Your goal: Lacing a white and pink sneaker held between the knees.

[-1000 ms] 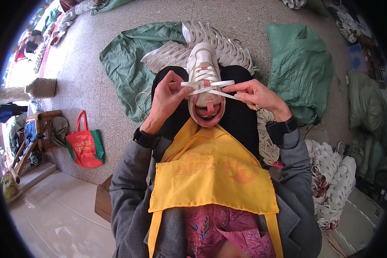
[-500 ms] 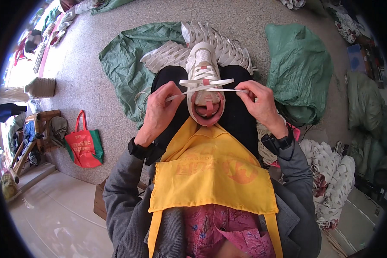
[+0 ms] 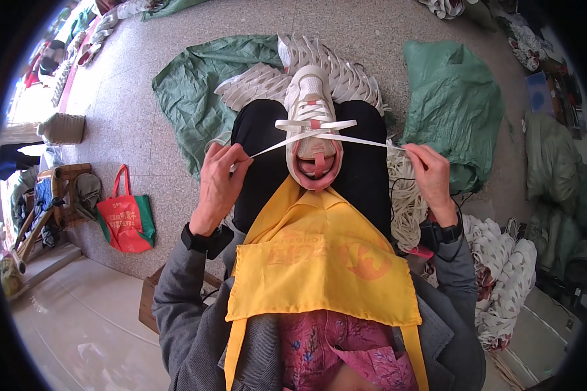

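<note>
A white and beige sneaker [image 3: 310, 85] with a pink collar and pink heel tab rests between my knees, toe pointing away from me. Its white shoelace [image 3: 365, 141] is crossed over the tongue, with two flat bow loops sticking out to the sides. Left of the shoe, my left hand [image 3: 216, 186] pinches one lace end between thumb and fingers. My right hand [image 3: 434, 176] grips the other end, out past my right knee. Both ends run taut from the crossing. A yellow apron [image 3: 319, 274] covers my lap below the heel.
Behind the sneaker, stacked white shoe uppers [image 3: 257, 85] lie on a green sheet [image 3: 186, 98]. A stuffed green sack [image 3: 453, 111] stands to the right. White laces [image 3: 407, 202] hang in a bundle by my right knee, near more bundled shoe parts [image 3: 509, 280]. A red-green bag [image 3: 125, 221] sits left.
Both hands have moved apart and slightly toward me, left hand to the left, right hand to the right. The lace ends now stretch longer and straighter; the sneaker stays in place.
</note>
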Demonstrator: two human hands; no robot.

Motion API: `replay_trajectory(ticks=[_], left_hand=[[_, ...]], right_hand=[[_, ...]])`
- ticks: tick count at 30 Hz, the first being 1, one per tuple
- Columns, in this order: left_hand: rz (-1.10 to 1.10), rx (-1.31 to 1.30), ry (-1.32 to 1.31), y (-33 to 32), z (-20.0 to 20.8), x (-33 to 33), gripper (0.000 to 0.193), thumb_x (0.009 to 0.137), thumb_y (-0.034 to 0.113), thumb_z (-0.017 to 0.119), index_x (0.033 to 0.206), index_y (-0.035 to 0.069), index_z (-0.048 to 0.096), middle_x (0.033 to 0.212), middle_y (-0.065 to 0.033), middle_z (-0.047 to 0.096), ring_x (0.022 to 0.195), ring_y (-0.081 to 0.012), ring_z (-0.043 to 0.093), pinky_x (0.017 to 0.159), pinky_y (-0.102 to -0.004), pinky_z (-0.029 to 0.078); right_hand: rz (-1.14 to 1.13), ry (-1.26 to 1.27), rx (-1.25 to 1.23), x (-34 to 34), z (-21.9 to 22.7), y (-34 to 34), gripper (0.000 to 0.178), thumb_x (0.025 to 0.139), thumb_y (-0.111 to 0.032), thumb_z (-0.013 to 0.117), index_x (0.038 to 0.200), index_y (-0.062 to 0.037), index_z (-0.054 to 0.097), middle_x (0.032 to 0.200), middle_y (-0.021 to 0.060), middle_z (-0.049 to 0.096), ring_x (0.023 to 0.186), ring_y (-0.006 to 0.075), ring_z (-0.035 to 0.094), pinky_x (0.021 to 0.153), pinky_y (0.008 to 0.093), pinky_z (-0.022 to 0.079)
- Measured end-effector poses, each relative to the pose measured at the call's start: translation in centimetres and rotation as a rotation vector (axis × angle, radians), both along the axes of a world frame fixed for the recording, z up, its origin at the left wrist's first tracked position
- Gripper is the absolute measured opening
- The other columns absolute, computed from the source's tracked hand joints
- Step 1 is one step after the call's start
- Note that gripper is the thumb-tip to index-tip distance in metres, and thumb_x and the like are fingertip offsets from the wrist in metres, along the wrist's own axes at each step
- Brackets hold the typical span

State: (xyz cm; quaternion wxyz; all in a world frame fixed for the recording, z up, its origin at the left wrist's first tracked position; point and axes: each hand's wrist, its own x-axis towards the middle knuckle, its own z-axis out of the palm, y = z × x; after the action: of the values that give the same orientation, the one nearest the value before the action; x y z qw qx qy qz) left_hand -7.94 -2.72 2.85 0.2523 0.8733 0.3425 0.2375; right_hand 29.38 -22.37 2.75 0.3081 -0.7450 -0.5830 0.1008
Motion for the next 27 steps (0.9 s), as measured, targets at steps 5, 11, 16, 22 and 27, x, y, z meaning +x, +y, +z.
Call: replay_trajectory(ticks=[5,11,16,22,27], left_hand=[[0.111,-0.097,0.007,0.4,-0.8,-3.1,0.01,0.085,0.003,0.072,0.086,0.001,0.062,0.076,-0.0079,0.059,0.071,-0.0208,0.053,0.063,-0.0343,0.043],[0.259,-0.243,0.089,1.0,-1.0,-6.7,0.012,0.085,0.004,0.073,0.085,0.001,0.061,0.071,-0.008,0.057,0.061,-0.0183,0.047,0.058,-0.0337,0.04],[0.245,-0.265,0.08,1.1,-0.5,-8.0,0.01,0.087,0.002,0.07,0.085,0.0,0.06,0.068,-0.0083,0.055,0.057,-0.0152,0.049,0.054,-0.0319,0.039],[0.199,-0.261,0.081,2.2,-0.7,-9.7,0.009,0.089,0.001,0.067,0.088,-0.001,0.058,0.065,-0.0112,0.055,0.056,-0.0177,0.052,0.054,-0.034,0.041],[0.156,-0.268,0.208,2.8,0.4,-10.4,0.01,0.087,0.001,0.066,0.089,-0.002,0.056,0.066,-0.0143,0.058,0.058,-0.0259,0.056,0.056,-0.0363,0.044]], right_hand=[[-0.059,0.026,-0.061,2.0,-1.0,-1.7,0.015,0.092,-0.003,0.064,0.104,0.0017,0.072,0.089,0.0169,0.071,0.078,0.0308,0.07,0.069,0.0348,0.052],[-0.058,0.019,-0.122,3.3,-1.8,-2.6,0.016,0.092,-0.002,0.063,0.105,0.0027,0.072,0.089,0.0181,0.071,0.077,0.0303,0.07,0.069,0.0352,0.052],[-0.13,0.141,-0.194,3.7,-1.9,-2.5,0.017,0.093,0.0,0.061,0.107,0.0038,0.07,0.082,0.0153,0.069,0.069,0.0212,0.069,0.063,0.0326,0.052],[-0.086,0.145,-0.151,4.9,-2.7,-2.3,0.016,0.097,-0.003,0.059,0.107,0.004,0.07,0.081,0.0085,0.07,0.062,0.0122,0.064,0.056,0.0271,0.05],[-0.071,0.191,-0.309,4.5,-2.3,-1.5,0.016,0.098,-0.009,0.06,0.098,0.0056,0.068,0.074,0.0076,0.067,0.059,0.0102,0.062,0.056,0.0266,0.049]])
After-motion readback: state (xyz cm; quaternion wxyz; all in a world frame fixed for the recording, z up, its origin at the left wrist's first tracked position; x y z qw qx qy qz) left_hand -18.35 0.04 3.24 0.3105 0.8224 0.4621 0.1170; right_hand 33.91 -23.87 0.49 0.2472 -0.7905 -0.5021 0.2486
